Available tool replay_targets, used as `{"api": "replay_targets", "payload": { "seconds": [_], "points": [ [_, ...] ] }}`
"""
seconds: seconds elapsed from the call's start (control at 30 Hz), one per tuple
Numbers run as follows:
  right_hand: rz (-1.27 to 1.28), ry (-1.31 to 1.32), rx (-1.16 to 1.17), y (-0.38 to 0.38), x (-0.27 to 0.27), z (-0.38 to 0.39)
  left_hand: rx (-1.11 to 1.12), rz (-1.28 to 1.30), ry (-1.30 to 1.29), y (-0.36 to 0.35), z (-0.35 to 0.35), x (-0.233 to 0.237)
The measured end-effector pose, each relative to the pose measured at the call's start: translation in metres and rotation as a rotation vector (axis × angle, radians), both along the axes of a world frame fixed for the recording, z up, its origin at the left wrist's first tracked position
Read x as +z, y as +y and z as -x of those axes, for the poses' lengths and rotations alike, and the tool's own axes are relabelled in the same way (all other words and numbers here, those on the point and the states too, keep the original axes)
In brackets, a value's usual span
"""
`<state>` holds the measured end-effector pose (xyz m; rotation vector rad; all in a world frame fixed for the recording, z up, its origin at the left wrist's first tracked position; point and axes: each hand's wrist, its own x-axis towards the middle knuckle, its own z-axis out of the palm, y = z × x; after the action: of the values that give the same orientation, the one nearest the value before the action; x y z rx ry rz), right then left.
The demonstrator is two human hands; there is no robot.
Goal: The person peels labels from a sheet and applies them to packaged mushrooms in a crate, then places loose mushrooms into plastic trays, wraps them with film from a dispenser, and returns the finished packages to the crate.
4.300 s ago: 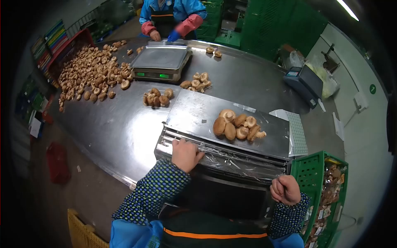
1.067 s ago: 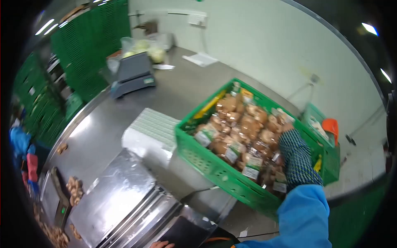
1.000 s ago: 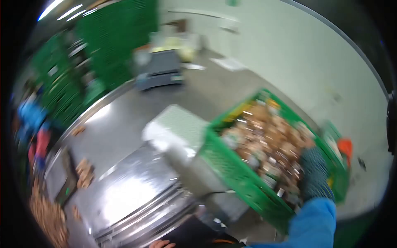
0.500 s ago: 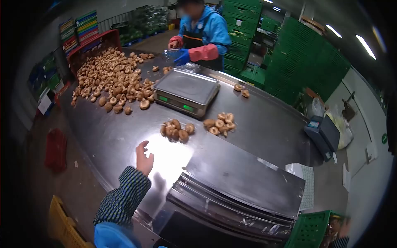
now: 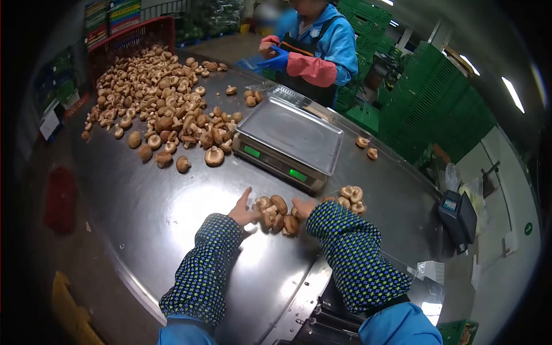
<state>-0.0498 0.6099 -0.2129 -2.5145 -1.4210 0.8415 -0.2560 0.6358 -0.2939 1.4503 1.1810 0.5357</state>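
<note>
Bare hands [image 5: 245, 214], dark oversleeves [image 5: 201, 273] dotted green and perhaps blue, bright blue sleeves [image 5: 401, 326] behind

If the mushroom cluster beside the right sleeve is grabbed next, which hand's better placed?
Probably the right hand: that mushroom cluster shows just past its sleeve. The left hand is on the far side of the other cluster, so it would likely have to reach across.

Between the person's fingers [image 5: 246, 198]: mushrooms [image 5: 277, 222], matt-capped. Beneath the fingers: table [image 5: 144, 236], smooth metal, glossy where light strikes. Beyond them: scale pan [image 5: 292, 127], from here smooth, shiny metal. Behind them: sleeves [image 5: 201, 273], matt dotted cloth. Far beyond, right: crates [image 5: 422, 95], perforated plastic.
</note>
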Motion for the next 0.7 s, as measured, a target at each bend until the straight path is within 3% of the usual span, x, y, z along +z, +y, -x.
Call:
{"api": "replay_targets", "payload": {
  "seconds": [0.07,0.13,0.17,0.2,0.27,0.3,0.47,0.53,0.6,0.7],
  "points": [
    [-0.034,0.088,-0.037,-0.001,-0.017,0.005,-0.099,-0.008,-0.111,0.005,-0.004,-0.017],
    [-0.074,0.193,-0.082,-0.006,-0.027,0.007,-0.16,-0.259,0.18,0.002,-0.007,-0.021],
    [-0.014,0.222,-0.193,0.0,-0.037,0.001,-0.101,-0.245,0.105,0.001,-0.006,-0.026],
    [-0.021,0.228,-0.188,0.004,-0.045,-0.005,-0.097,-0.252,0.11,0.001,-0.004,-0.031],
    [0.1,0.292,0.063,0.002,-0.023,-0.002,-0.094,-0.228,0.033,0.0,-0.001,-0.016],
    [0.027,0.248,0.011,-0.009,-0.013,-0.001,-0.143,-0.291,0.121,-0.003,0.002,-0.008],
    [-0.339,0.307,0.048,-0.068,0.068,-0.03,-0.083,-0.401,-0.046,-0.045,-0.019,0.104],
    [-0.458,0.175,-0.002,-0.116,0.112,-0.045,-0.149,-0.473,-0.067,-0.071,-0.044,0.147],
    [-0.49,0.137,-0.02,-0.163,0.122,-0.071,-0.241,-0.591,-0.125,-0.099,-0.072,0.181],
    [-0.569,0.206,-0.011,-0.21,0.106,-0.093,-0.114,-0.755,-0.105,-0.141,-0.124,0.2]
  ]
}}
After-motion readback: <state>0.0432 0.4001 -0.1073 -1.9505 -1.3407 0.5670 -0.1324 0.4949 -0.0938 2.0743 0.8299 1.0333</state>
